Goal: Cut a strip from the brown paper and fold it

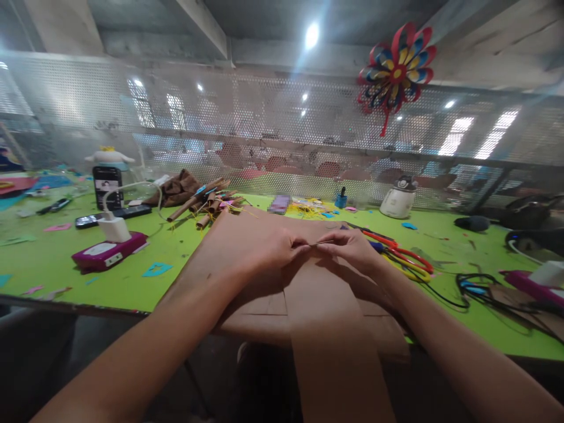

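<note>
Fingertips of both hands meet over the middle of the work surface, pinched narrowly on the two ends of a thin, dark, wire-like strand (pixel 318 242) stretched between them; what the strand is made of cannot be told. Left hand (pixel 268 247) grips its end between thumb and forefinger, the other fingers curled under; right hand (pixel 352 247) holds the opposite end in the same narrow pinch. Both hands hover just above a sheet of brown paper (pixel 247 235) spread on the green table (pixel 57 258), and a long brown strip (pixel 326 329) runs from beneath the hands toward the viewer and hangs over the table's near edge. Just right of the right hand lie red-handled scissors (pixel 403 254), with yellow handles beside them. Farther right, black cables (pixel 473 288) coil on the table. Behind the brown paper, a bundle of rolled brown sticks (pixel 207 202) lies next to a crumpled brown cloth (pixel 176 188). At left, a white charger (pixel 113 228) sits on a magenta box (pixel 108 254), with a standing phone (pixel 107 187) behind it and a white figurine (pixel 109 156) beyond. A white kettle-shaped container (pixel 398 200) stands near the perforated metal screen (pixel 264 111), on which a red, blue and yellow paper pinwheel (pixel 398 69) hangs at upper right.
</note>
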A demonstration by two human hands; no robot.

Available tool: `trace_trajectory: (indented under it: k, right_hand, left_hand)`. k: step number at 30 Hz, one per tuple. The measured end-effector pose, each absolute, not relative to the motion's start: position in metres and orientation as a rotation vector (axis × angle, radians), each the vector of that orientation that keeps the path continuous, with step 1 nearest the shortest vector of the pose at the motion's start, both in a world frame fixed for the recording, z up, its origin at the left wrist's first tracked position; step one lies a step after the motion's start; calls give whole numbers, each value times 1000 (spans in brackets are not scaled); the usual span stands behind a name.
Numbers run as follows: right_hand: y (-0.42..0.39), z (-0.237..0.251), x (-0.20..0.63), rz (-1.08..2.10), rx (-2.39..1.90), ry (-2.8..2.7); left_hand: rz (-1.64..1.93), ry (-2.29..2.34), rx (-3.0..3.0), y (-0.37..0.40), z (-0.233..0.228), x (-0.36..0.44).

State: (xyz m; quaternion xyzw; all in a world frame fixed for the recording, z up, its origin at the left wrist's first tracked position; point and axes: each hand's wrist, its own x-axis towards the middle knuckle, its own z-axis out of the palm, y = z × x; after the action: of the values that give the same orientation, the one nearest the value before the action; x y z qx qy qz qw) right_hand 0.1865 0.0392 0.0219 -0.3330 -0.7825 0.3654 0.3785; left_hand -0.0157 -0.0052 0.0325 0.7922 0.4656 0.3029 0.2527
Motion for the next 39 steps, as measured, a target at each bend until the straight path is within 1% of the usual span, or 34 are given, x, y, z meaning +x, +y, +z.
trace_trajectory:
  k: [5, 11, 20, 29, 32, 39]
  right_hand:
    - [47, 15, 188, 918, -864, -1959]
    - [51, 13, 189, 942, -889, -1956]
    - [47, 13, 187, 842, -872, -2079]
    - [37, 16, 178, 765, -801, -2033]
    - [36, 15, 177, 802, -842, -1987]
    - [42, 12, 181, 978, -937, -1961]
  left_hand:
    - [822, 1256, 2106, -12, 37, -14]
    - [808, 1221, 2188, 2, 32, -14]
    - [716, 1145, 2122, 13, 24, -15]
    - [760, 1141, 2128, 15, 22, -15]
    - [773, 1082, 2116, 15, 20, -14]
    - [767, 1135, 2099, 12, 23, -13]
